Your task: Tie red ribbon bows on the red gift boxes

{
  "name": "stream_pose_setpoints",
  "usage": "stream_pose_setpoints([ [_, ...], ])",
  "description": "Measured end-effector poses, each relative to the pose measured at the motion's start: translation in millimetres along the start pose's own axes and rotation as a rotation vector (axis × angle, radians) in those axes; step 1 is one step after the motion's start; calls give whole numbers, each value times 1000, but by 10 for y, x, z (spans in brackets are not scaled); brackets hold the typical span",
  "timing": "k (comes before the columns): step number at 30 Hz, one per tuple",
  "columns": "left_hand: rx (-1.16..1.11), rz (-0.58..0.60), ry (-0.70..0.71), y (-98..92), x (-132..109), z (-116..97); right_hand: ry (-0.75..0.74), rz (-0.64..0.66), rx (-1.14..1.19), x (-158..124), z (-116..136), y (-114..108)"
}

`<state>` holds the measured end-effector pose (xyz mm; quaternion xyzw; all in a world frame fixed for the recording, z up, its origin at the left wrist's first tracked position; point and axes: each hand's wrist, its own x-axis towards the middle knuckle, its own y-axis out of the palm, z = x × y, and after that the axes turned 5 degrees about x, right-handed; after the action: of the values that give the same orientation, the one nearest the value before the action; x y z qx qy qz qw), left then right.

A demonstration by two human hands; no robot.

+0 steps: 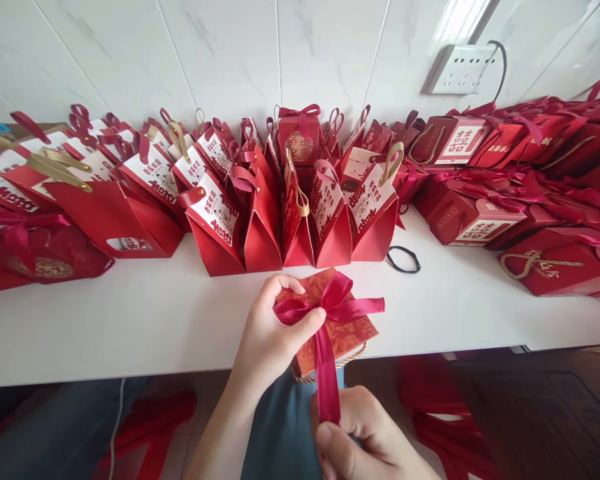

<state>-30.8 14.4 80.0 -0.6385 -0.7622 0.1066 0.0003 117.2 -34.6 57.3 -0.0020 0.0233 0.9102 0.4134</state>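
Note:
A small red gift box [347, 329] with a gold leaf pattern and a cord handle rests on the front edge of the white table [130, 320]. A red satin ribbon [330, 313] is tied in a bow on top of it. My left hand [270, 340] grips the box, thumb pressing on the bow's left loop. My right hand [365, 440] is lower, near my lap, pinching the long ribbon tail that hangs straight down from the bow.
Many red gift bags [260, 220] with ribbon handles stand in rows along the back of the table. Flat red boxes [475, 223] pile up at the right. A black hair tie [404, 260] lies on the table. A white power strip [460, 67] hangs on the tiled wall.

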Motion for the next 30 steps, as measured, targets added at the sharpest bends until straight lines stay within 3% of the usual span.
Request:
stream_pose_setpoints([
  [5,7,4,0,1,-5,-22,-39,130,108,52,23,-2],
  [8,0,7,-7,3,-5,-26,25,102,41,39,18,19],
  [13,-11,26,-5,-14,8,-13,19,-101,-166,-76,-21,-59],
  [16,-3,48,-6,-29,19,-5,-19,-167,-54,-116,-40,-308],
  [18,4,54,-3,-37,22,-5,-47,-381,82,-87,-47,-513],
  [20,19,52,5,-43,22,-8,-10,-639,107,-8,-48,-681],
  [21,26,54,7,-45,21,-10,32,-703,87,43,-48,-738],
  [25,38,67,0,-50,22,-13,124,-649,65,207,-50,-770],
  [30,47,69,5,-60,33,-5,8,-633,147,114,-31,-624],
])
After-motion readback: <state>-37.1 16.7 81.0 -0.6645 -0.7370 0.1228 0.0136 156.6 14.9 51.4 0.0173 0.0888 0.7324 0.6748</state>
